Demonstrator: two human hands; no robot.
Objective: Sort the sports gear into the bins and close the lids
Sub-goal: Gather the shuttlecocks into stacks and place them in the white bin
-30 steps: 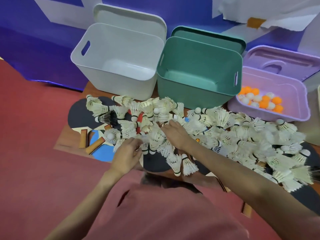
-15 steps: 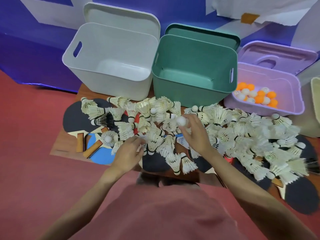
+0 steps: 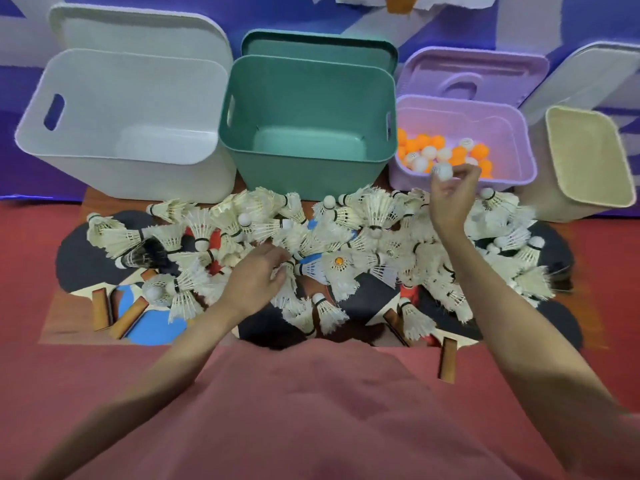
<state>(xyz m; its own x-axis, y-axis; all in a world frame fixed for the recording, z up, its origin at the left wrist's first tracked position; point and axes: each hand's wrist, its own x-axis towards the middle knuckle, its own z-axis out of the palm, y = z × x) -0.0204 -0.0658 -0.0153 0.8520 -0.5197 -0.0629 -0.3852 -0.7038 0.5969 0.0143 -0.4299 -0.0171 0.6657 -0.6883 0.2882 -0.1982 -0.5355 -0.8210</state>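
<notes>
Sports gear remains mostly unsorted. Progress, judged from the bins: only the purple bin (image 3: 519,140) holds anything — a layer of orange and white table-tennis balls (image 3: 446,150). The white bin (image 3: 131,168) and the green bin (image 3: 308,174) show bare floors. A beige bin (image 3: 588,157) stands at far right, tilted; its contents cannot be seen. All visible lids are propped up behind their bins, none closed.

Left to do: nearly everything. A dense heap of shuttlecocks (image 3: 374,209) covers the worktop (image 3: 69,327) in front of the bins, with table-tennis paddles (image 3: 86,254) lying beneath and beside it, handles poking out at the near edge. At least one orange ball (image 3: 338,260) sits among the feathers, and a few white ones too. My estimate: early stage, ball-picking phase not finished.

Grip state: right hand (image 3: 450,199) is raised at the near rim of the purple bin, fingertips pinched on a white ball (image 3: 442,171), which sits just above the rim. Left hand (image 3: 256,278) is down in the heap, fingers curled among the shuttlecocks; whether it actually holds one I cannot tell.

Change against the frame half a second earlier: the right hand, then over the middle of the heap with the white ball, has travelled right and up to the purple bin. The left hand stays low in the pile, shifted slightly toward centre. The camera view has also moved — the beige bin is now fully in sight.
</notes>
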